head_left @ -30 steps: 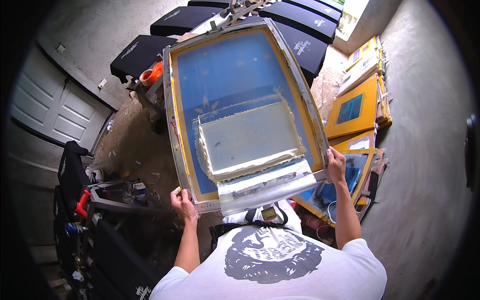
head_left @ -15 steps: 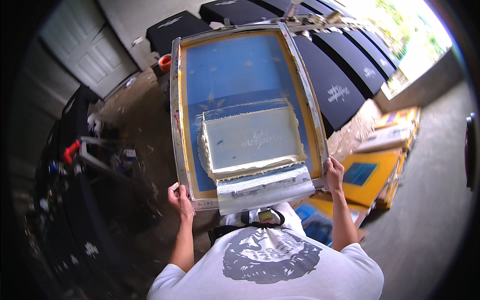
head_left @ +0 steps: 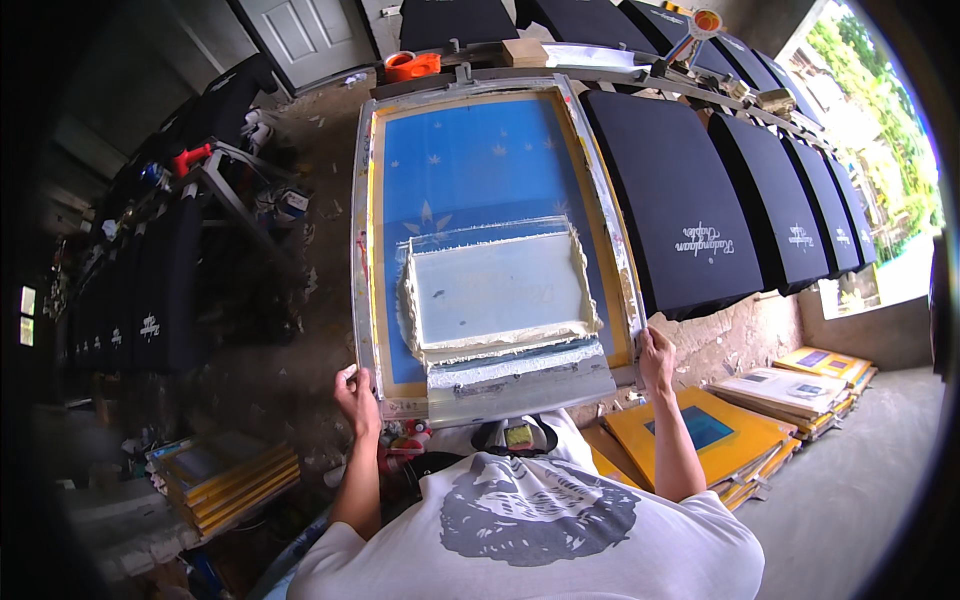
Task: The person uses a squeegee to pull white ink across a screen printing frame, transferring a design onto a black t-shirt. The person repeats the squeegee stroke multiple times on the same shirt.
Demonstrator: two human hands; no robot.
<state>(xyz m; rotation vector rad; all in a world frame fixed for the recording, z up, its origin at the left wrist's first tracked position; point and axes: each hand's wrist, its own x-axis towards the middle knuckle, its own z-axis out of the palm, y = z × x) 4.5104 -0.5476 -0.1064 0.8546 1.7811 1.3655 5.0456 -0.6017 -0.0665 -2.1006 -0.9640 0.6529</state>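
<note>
A screen printing frame (head_left: 364, 260) with blue mesh (head_left: 475, 125) is held out in front of me by both hands. Fingers of my left hand (head_left: 357, 395) are closed round its near left corner. My right hand (head_left: 657, 362) grips the right rail near the near corner. A wide squeegee (head_left: 520, 390) lies across the near end of the mesh, touched by neither hand. Thick whitish ink (head_left: 505, 345) rings a pale rectangle on the mesh, where faint lettering shows. The frame's far end meets a metal rail (head_left: 466, 74). What lies beneath the frame is hidden.
Black printed fabric panels (head_left: 670, 190) lie in a row to the right, with more (head_left: 155, 280) at the left. Yellow screens are stacked at right (head_left: 745, 440) and lower left (head_left: 240, 490). An orange tape dispenser (head_left: 412, 66) sits by the far rail.
The surroundings have shifted in view, with the door farther up and right. The frame's far end now lies lower in view, along the rail. Both hands keep their grip; the lettering looks fainter.
</note>
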